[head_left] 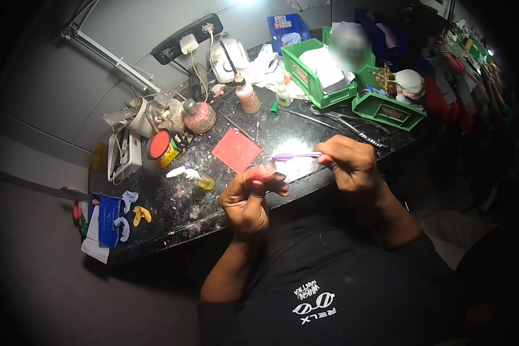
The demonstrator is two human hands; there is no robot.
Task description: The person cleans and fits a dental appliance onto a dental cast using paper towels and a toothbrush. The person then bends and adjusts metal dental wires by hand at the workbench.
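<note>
My right hand (350, 164) grips the handle of a purple toothbrush (291, 155), whose bristle head points left. The brush head is just above and to the right of a pink, partly see-through denture plate (260, 172). My left hand (247, 203) holds this plate between thumb and fingers at the table's front edge; part of it is hidden by the fingers. I cannot tell whether bristles and plate touch. Behind the plate a flat red wax sheet (237, 150) lies on the dark table.
Green bins (319, 72) stand at the back right, with metal hand tools (352, 127) before them. A pump bottle of yellow liquid (199, 177) lies left of my left hand. Farther left are a round red-topped tin (159, 144) and a blue box (109, 222) beside dental moulds (142, 215).
</note>
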